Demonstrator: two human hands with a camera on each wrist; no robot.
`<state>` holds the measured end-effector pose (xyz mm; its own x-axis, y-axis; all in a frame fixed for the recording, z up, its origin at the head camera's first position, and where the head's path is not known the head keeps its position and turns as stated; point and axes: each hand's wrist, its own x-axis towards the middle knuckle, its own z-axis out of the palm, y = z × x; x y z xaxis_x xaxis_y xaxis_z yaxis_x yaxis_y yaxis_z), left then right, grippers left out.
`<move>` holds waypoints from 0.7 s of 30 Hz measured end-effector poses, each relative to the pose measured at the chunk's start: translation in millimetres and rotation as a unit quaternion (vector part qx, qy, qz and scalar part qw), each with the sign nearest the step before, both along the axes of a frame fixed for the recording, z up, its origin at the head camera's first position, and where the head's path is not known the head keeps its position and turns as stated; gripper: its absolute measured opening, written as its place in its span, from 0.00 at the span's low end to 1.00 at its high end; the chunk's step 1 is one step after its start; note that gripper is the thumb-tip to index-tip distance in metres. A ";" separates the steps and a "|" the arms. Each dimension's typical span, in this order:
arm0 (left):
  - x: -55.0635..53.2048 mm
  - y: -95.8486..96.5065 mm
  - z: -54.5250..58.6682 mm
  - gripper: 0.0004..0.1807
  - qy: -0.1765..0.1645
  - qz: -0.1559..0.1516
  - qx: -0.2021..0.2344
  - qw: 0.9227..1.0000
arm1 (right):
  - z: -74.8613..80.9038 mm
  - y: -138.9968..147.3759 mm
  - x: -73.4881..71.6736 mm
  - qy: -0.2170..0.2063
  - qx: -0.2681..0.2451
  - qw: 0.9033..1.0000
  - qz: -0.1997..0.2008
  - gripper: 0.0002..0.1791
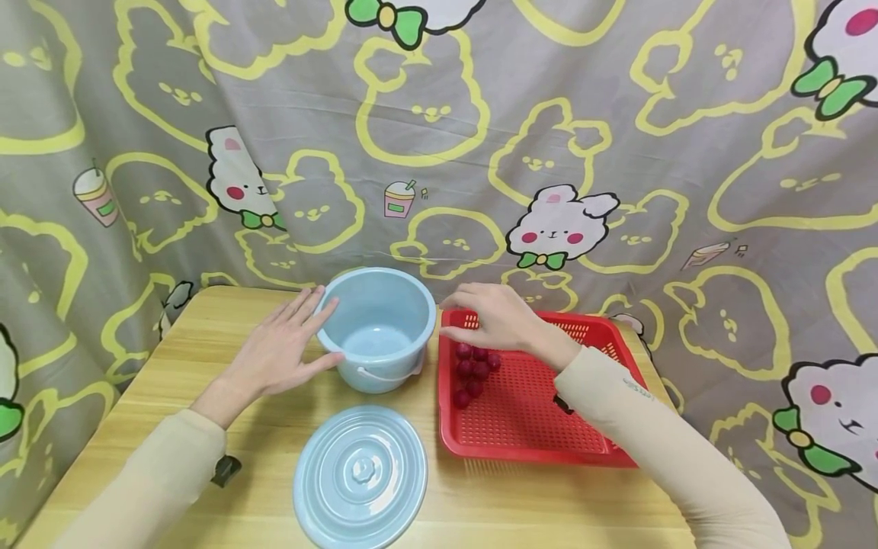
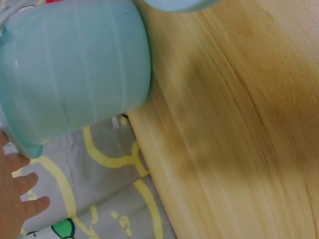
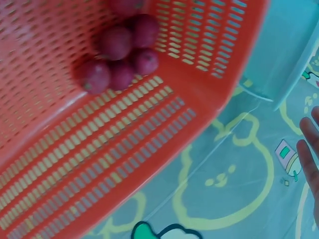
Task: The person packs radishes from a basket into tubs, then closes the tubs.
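A light blue bucket (image 1: pixel 376 377) stands upright on the table with no lid on it; only its pale inside shows. My left hand (image 1: pixel 284 343) is spread at its left side, fingers straight and fingertips right at the rim; in the left wrist view they overlap the rim's edge. My right hand (image 1: pixel 497 316) hovers over the back left corner of a red plastic basket (image 1: pixel 542 419), fingers loosely bent towards the bucket and holding nothing. Below it in that basket lie several dark red, round, grape-like fruits (image 1: pixel 473 371), clustered along the left wall.
The round blue lid (image 1: pixel 363 470) with a small knob lies flat in front of the bucket. A patterned grey curtain (image 1: pixel 446 183) hangs behind the wooden table (image 1: pixel 226 328). The basket's left wall stands close to the bucket.
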<state>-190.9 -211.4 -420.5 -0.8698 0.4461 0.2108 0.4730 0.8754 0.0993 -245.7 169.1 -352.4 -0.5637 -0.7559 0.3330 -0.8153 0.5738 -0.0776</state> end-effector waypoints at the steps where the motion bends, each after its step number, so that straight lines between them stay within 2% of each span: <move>1: 0.0 -0.2 0.1 0.52 0.000 0.001 -0.001 1.000 | -0.9 3.5 1.3 -0.002 0.001 1.000 -0.001 0.20; 10: 0.3 -0.6 -0.2 0.52 0.002 0.004 -0.003 1.000 | -17.7 29.8 5.2 -0.027 0.005 0.999 -0.037 0.21; 17: 0.6 -0.3 1.0 0.52 0.000 0.003 -0.006 1.000 | -39.8 50.7 1.1 -0.021 0.030 0.997 -0.061 0.20; 21: 0.8 -0.2 1.2 0.52 -0.002 0.004 -0.006 1.000 | -52.2 61.3 -1.9 -0.040 0.030 0.996 -0.071 0.21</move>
